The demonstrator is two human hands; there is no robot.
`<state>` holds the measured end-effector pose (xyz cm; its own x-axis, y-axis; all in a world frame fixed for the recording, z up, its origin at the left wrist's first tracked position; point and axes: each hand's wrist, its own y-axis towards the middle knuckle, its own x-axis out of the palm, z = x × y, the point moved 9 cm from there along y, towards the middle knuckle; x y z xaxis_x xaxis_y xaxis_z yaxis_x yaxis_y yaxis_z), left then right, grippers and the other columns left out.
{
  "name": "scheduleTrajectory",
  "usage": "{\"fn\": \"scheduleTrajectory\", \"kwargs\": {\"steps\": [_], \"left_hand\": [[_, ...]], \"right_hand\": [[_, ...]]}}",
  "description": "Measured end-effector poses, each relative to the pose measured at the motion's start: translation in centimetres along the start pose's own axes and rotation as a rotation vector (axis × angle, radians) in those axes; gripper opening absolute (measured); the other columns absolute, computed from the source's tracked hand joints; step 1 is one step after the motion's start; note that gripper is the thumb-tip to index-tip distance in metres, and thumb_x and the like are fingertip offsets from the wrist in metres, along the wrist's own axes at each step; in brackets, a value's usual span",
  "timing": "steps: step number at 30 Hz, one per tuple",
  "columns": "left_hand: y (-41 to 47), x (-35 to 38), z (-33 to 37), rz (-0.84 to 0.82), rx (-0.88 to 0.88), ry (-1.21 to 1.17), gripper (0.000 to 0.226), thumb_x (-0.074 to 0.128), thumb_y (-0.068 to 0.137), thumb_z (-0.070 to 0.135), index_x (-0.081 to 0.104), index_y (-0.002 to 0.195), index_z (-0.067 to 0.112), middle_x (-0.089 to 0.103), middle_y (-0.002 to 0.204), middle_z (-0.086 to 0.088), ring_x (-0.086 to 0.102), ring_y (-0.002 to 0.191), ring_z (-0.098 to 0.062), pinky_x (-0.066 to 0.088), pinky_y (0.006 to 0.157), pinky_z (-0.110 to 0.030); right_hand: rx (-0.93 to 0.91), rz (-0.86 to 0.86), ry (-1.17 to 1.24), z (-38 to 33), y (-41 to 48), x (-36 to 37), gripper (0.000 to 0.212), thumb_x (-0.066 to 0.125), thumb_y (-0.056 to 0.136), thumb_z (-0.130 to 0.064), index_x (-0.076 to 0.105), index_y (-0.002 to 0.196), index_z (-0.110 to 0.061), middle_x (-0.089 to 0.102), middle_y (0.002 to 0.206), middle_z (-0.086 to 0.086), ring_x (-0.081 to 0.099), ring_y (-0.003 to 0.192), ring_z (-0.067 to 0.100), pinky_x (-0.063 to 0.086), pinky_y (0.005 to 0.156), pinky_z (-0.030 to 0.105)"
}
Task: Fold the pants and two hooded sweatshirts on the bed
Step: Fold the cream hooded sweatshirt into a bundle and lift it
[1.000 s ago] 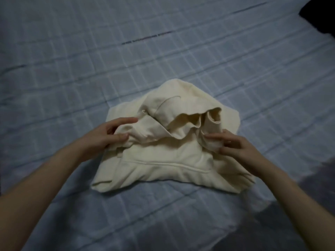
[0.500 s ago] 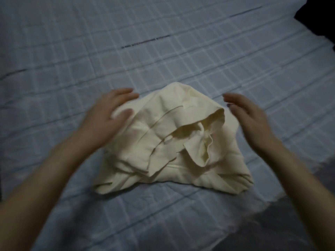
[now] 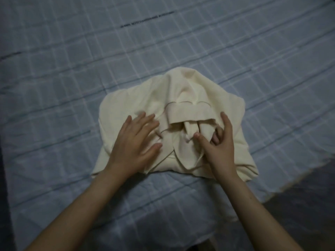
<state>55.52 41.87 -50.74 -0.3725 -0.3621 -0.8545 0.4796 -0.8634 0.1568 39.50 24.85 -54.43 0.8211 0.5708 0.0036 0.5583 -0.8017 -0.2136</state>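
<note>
A cream hooded sweatshirt (image 3: 183, 98) lies bundled in the middle of the bed, its hood folded down over the body. My left hand (image 3: 135, 145) rests flat on the left part of the sweatshirt with its fingers spread. My right hand (image 3: 218, 147) is on the right part. Its thumb and curled fingers hold a fold of the hood's edge, and its index finger points up along the cloth. Neither the pants nor a second sweatshirt are in view.
The bed is covered with a blue-grey checked sheet (image 3: 90, 69) that runs to the far and left sides. The sheet's edge (image 3: 282, 185) crosses the lower right, with dark floor (image 3: 308, 205) beyond it.
Both hands were raised open above the sweatshirt half a second ago and have come down onto it. The hood now lies folded down over the body.
</note>
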Motion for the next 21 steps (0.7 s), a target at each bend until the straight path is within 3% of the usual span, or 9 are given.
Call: {"fn": "scheduleTrajectory", "kwargs": {"steps": [1,3,5,7,9,11,15,18,21], "left_hand": [[-0.7,0.3,0.4,-0.005,0.007,-0.010,0.051,0.057,0.089,0.044,0.061,0.129,0.013,0.053,0.144,-0.005,0.041,0.139,-0.022,0.020,0.119,-0.042],[-1.6,0.9,0.1,-0.016,-0.030,-0.033,0.051,0.058,0.089,0.042,0.064,0.126,0.007,0.057,0.139,-0.008,0.047,0.135,-0.023,0.022,0.119,-0.038],[-2.0,1.1,-0.8,0.004,-0.079,-0.082,0.051,0.059,0.089,0.040,0.066,0.123,0.003,0.060,0.135,-0.010,0.050,0.132,-0.023,0.025,0.119,-0.037],[-2.1,1.3,-1.2,0.021,-0.077,-0.115,0.047,0.061,0.088,0.038,0.069,0.120,0.004,0.063,0.130,-0.008,0.051,0.131,-0.021,0.027,0.118,-0.038],[-2.2,1.1,-1.5,0.040,-0.086,-0.176,0.038,0.068,0.088,0.031,0.071,0.115,0.006,0.066,0.125,-0.003,0.054,0.128,-0.019,0.030,0.118,-0.038],[-2.2,0.4,-2.2,0.071,-0.151,-0.315,0.023,0.073,0.086,0.017,0.074,0.109,0.011,0.069,0.118,0.005,0.058,0.124,-0.014,0.033,0.116,-0.037],[-2.8,-1.3,-3.1,0.003,-0.256,-0.560,0.020,0.069,0.090,0.024,0.076,0.100,0.040,0.071,0.107,0.024,0.063,0.111,0.004,0.042,0.101,-0.013],[-4.2,-3.7,-4.4,-0.086,-0.244,-0.582,0.016,0.066,0.089,0.028,0.075,0.099,0.038,0.072,0.105,0.024,0.064,0.105,0.007,0.044,0.090,-0.007],[-6.4,-4.2,-6.8,-0.262,-0.312,-0.495,0.019,0.071,0.083,0.027,0.078,0.099,0.034,0.073,0.110,0.014,0.062,0.116,-0.003,0.041,0.109,-0.026]], "right_hand": [[0.005,0.019,-0.001,0.3,-0.2,-0.3,0.072,0.074,0.086,-0.001,0.044,0.147,-0.024,0.063,0.132,0.003,0.061,0.123,0.011,0.049,0.105,0.031],[-0.043,0.027,-0.045,0.1,-0.3,-0.7,0.056,0.069,0.089,0.002,0.055,0.138,-0.022,0.072,0.099,-0.001,0.067,0.102,0.006,0.053,0.094,0.022],[-0.091,0.018,-0.052,-0.5,-0.4,-1.1,0.053,0.065,0.091,0.006,0.061,0.131,-0.028,0.050,0.070,0.009,0.053,0.072,0.006,0.046,0.074,0.015],[-0.141,0.009,-0.085,-1.4,-0.7,-1.5,0.053,0.060,0.092,0.009,0.064,0.128,-0.028,0.058,0.074,0.001,0.054,0.071,0.005,0.044,0.070,0.016],[-0.192,-0.024,-0.129,-2.4,-1.4,-1.6,0.051,0.056,0.093,0.012,0.065,0.130,-0.021,0.074,0.108,-0.009,0.069,0.097,0.006,0.051,0.084,0.016],[-0.242,-0.085,-0.202,-3.5,-2.2,-1.5,0.051,0.053,0.093,0.014,0.064,0.131,-0.018,0.068,0.128,-0.010,0.064,0.118,0.008,0.049,0.096,0.017],[-0.396,-0.273,-0.489,-4.9,-3.8,-2.4,0.057,0.055,0.091,0.014,0.059,0.132,-0.024,0.060,0.135,-0.021,0.059,0.121,-0.003,0.043,0.101,0.013],[-0.518,-0.478,-0.774,-5.4,-4.4,-5.6,0.053,0.051,0.092,0.002,0.057,0.136,-0.026,0.059,0.137,-0.021,0.059,0.121,-0.003,0.042,0.103,0.013],[-0.533,-0.608,-1.043,-4.4,-4.6,-9.1,0.033,0.043,0.104,-0.026,0.056,0.134,-0.030,0.061,0.137,-0.005,0.056,0.127,0.008,0.033,0.111,0.013]]}}
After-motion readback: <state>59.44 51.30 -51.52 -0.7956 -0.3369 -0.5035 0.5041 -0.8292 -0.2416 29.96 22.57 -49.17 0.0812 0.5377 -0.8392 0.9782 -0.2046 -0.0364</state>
